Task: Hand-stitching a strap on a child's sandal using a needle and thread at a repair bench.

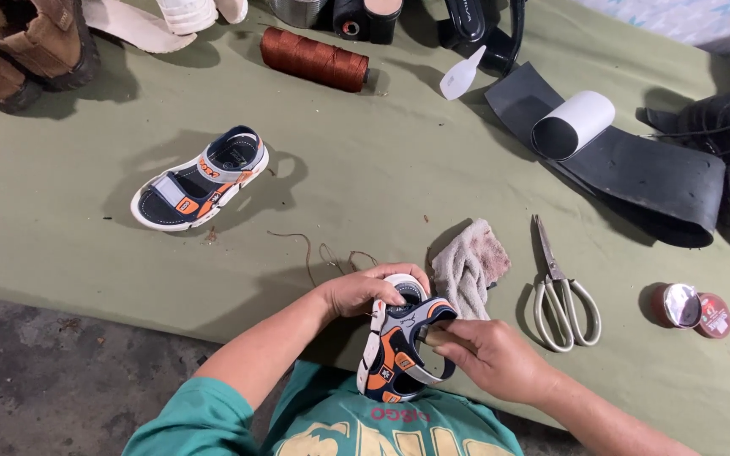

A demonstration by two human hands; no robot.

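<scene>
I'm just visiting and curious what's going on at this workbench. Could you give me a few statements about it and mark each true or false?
1. Both hands hold a small sandal: left hand at one end of the sole, right hand at a strap. True.
2. The second sandal lies inside a box. False: it lies on the green cloth.
3. Scissors lie right of a crumpled rag. True.
4. The thread spool is blue. False: it is brown.
5. The scissors are in the right hand. False: they lie on the cloth.
</scene>
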